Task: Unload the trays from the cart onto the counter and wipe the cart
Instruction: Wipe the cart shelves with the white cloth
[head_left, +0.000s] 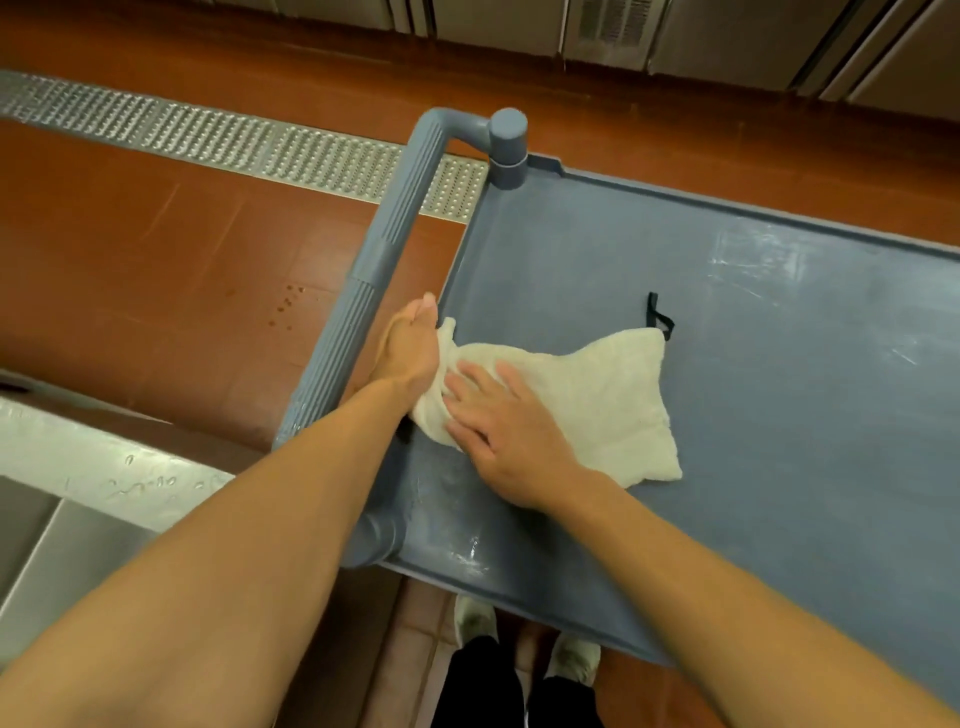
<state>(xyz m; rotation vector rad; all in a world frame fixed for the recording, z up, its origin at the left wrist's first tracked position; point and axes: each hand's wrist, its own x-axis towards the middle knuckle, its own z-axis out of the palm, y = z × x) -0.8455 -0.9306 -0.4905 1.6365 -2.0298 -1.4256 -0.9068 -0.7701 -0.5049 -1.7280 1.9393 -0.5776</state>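
Note:
A cream cloth (597, 400) with a small black loop at its far corner lies spread on the grey-blue top shelf of the cart (753, 415). My right hand (504, 431) presses flat on the cloth's near left part, fingers straight. My left hand (410, 348) is at the cloth's left end by the shelf rim and grips a bunched corner of it. No trays show on the shelf. Wet streaks shine on the shelf at the far right and near the front edge.
The cart's ribbed grey handle (374, 270) runs along its left end between two posts. A wet steel counter and sink edge (104, 467) sit at lower left. A metal floor drain grate (208, 135) crosses the red tiled floor. My shoes (524, 639) stand below the cart's front edge.

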